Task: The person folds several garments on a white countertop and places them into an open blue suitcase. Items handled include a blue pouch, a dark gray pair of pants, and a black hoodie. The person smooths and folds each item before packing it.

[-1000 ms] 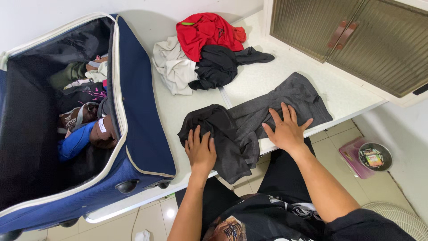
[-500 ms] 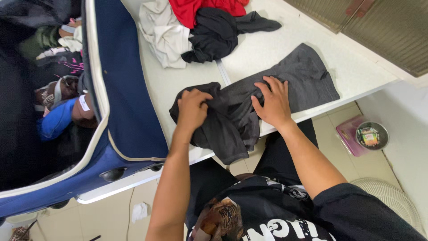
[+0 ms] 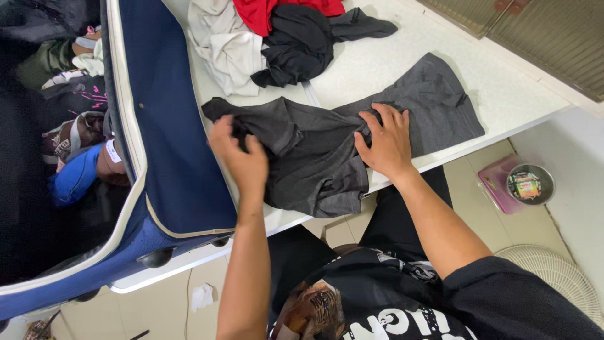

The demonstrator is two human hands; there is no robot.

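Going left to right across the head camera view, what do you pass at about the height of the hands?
Blue suitcase → left hand gripping the dark grey garment → right hand flat on it → small bowl down on the floor.

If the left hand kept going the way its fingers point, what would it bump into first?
The left hand grips the dark grey garment, fingers pointing up-left. Going straight on, it would probably meet the blue suitcase wall first, though depth is hard to judge from above.
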